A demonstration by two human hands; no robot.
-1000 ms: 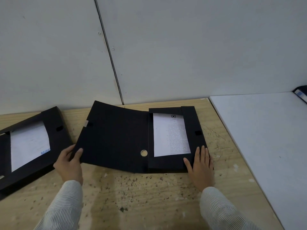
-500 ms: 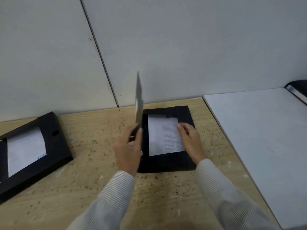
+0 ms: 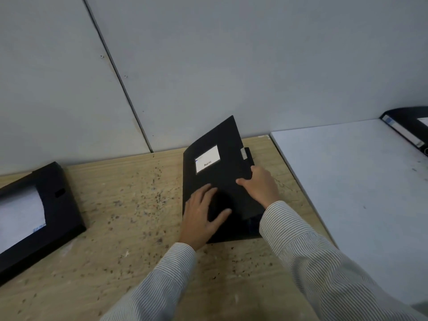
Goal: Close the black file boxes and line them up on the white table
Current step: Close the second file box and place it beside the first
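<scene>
On a speckled wooden counter point(image 3: 115, 216), against a grey wall, a black file box point(image 3: 215, 181) lies in front of a person in striped sleeves, with its lid point(image 3: 222, 158) almost down but raised along the far right edge. The left hand point(image 3: 203, 214) lies flat, fingers spread, pressing on the near part of the lid without gripping. The right hand point(image 3: 259, 184) curls over the lid's right edge, thumb on top, fingers wrapped around and hidden below. A white label point(image 3: 206, 159) shows on the lid, and a small grey tab point(image 3: 243, 153) sticks out at its right edge. A second box point(image 3: 39, 216) lies open at the far left, well apart, with white paper inside. To the right is the white counter point(image 3: 359, 181), bare near the person, with another black box point(image 3: 407, 128) at its far corner. The box looks light and stiff, though the thin lid bows and would flex. Once shut, it seems best lifted by both long sides, holding the lid down so it cannot spring open.
</scene>
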